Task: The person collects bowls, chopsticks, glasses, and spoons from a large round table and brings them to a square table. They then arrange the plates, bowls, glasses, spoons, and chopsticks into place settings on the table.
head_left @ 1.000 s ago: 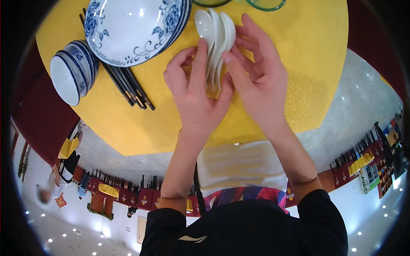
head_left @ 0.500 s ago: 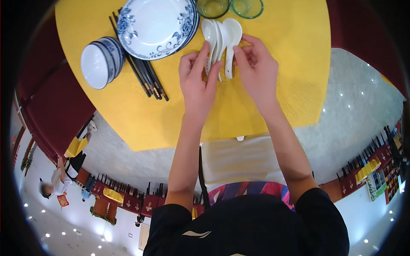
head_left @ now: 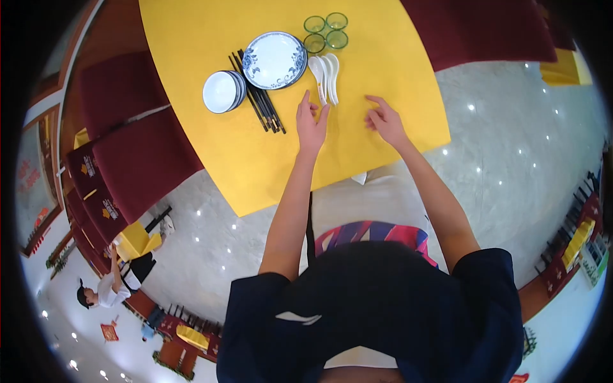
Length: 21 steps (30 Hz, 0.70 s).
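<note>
White soup spoons (head_left: 332,83) lie side by side in a close row on the yellow tablecloth, handles toward me. Just below their handle ends is my left hand (head_left: 311,131), its index finger and thumb apart and nothing held. The thumb tip comes close to a handle; whether it touches, I cannot tell. My right hand (head_left: 387,124) hovers to the right of the spoons, holding nothing, with its index finger stretched out and the others loosely bent. Left of the spoons sits a stack of blue-patterned plates (head_left: 274,60), with black chopsticks (head_left: 262,105) beside it.
Stacked small bowls (head_left: 220,92) rest on their side left of the chopsticks. Several green-tinted glasses (head_left: 326,32) stand beyond the spoons. Dark red chairs (head_left: 143,169) flank the yellow table (head_left: 383,70). A person in a white top (head_left: 108,290) is farther off at left.
Both hands have come off the spoons and drawn back, the right one out to the right. The spoons now lie together in a row. The view has pulled back, showing more of the table.
</note>
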Motion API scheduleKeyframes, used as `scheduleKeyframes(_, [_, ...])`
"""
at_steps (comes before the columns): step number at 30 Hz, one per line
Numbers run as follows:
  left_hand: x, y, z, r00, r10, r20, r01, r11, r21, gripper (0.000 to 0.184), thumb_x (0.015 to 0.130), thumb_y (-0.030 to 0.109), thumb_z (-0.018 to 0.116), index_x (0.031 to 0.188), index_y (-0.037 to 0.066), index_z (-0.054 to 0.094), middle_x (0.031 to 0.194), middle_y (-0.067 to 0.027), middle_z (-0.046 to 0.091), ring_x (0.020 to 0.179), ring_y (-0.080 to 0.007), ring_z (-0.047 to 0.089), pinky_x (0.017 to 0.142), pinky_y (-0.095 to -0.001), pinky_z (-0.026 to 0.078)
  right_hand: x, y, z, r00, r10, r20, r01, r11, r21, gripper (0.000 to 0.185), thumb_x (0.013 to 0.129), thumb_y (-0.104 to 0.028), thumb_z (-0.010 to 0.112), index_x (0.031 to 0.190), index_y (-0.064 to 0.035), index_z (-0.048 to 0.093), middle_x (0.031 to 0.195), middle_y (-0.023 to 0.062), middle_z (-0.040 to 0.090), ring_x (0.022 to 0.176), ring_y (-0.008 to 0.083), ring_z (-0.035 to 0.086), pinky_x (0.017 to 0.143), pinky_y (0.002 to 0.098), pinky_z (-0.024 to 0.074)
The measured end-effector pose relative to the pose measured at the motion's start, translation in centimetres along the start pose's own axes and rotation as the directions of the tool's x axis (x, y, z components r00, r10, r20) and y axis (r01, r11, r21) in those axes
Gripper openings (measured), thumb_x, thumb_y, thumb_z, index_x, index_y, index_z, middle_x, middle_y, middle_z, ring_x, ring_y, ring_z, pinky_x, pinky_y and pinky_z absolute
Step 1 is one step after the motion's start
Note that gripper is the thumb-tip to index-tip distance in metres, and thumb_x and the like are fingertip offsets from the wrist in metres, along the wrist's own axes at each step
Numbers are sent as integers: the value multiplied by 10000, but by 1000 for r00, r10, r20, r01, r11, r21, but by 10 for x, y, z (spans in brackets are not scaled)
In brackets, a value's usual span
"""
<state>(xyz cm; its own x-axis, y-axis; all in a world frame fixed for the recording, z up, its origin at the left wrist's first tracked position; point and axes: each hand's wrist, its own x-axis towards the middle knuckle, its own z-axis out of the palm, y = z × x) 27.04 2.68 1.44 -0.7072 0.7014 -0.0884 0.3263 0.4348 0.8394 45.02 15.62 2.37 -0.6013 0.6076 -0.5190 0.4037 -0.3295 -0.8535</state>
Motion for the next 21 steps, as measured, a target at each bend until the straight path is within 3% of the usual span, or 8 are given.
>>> scheduleKeyframes(7, [-81, -29, -42, 949, 176, 263, -209, 973, 102, 576, 785, 92, 646, 1302, -30, 424, 888, -139, 528, 854, -295, 524, 779, -404, 441, -236, 161, -66, 815, 124, -566, -221, 970, -105, 381, 891, -97, 520, 1268, -105, 471, 733, 72, 627, 599, 114, 568, 506, 249, 460])
scheduleKeyframes(8, [-90, -34, -47, 939, 163, 303, -205, 972, 112, 574, 772, 73, 629, 1300, -27, 426, 894, -145, 529, 869, -305, 526, 791, -411, 441, -279, 169, -61, 706, 266, -657, -383, 923, -38, 374, 885, -104, 520, 1257, -106, 477, 758, 81, 645, 616, 125, 598, 506, 252, 468])
scheduleKeyframes(11, [-126, -40, -71, 883, 178, 434, -253, 960, 122, 594, 759, 66, 625, 1311, -15, 420, 976, -168, 532, 915, -320, 521, 834, -414, 438, -413, 232, -30, 420, 638, -646, -416, 768, 488, 366, 877, -127, 529, 1240, -136, 481, 792, 97, 650, 626, 170, 624, 519, 303, 484])
scheduleKeyframes(14, [-147, -69, -65, 783, 171, 598, -226, 974, 17, 649, 773, 81, 618, 1365, -23, 372, 1347, -239, 432, 1196, -346, 458, 1007, -379, 390, -528, 278, 40, 283, 768, -575, -321, 640, 698, 345, 876, -144, 524, 1220, -141, 496, 795, 87, 644, 647, 171, 628, 532, 304, 489])
scheduleKeyframes(17, [-161, -40, -49, 577, -20, 817, -88, 992, 86, 563, 786, 40, 554, 1318, -63, 399, 1121, -216, 586, 1019, -296, 590, 900, -357, 462, -599, 285, 121, 127, 830, -544, -197, 558, 806, 310, 878, -172, 530, 1184, -128, 529, 811, 83, 647, 653, 177, 631, 546, 317, 502])
scheduleKeyframes(18, [-162, -68, -20, 564, 268, 781, -265, 955, -137, 493, 794, 56, 544, 1264, -65, 455, 991, -182, 621, 878, -257, 620, 791, -340, 495, -615, 282, 147, 83, 840, -536, -129, 543, 830, 302, 878, -181, 530, 1174, -120, 537, 813, 81, 648, 654, 179, 632, 549, 321, 506])
scheduleKeyframes(19, [-160, -60, -4, 451, 318, 834, -441, 892, -101, 425, 799, 86, 559, 1198, -53, 513, 911, -145, 623, 817, -218, 611, 750, -336, 492, -630, 285, 173, -3, 845, -535, 15, 535, 845, 302, 878, -181, 530, 1174, -120, 537, 813, 81, 648, 654, 179, 632, 549, 321, 506])
scheduleKeyframes(21, [-169, -32, 25, 251, 106, 962, -422, 907, 10, 369, 802, 112, 581, 1144, -23, 550, 837, -94, 614, 728, -167, 587, 670, -295, 478, -643, 303, 236, -14, 874, -485, 178, 479, 859, 296, 875, -205, 531, 1148, -93, 554, 818, 92, 653, 658, 185, 638, 539, 331, 511])
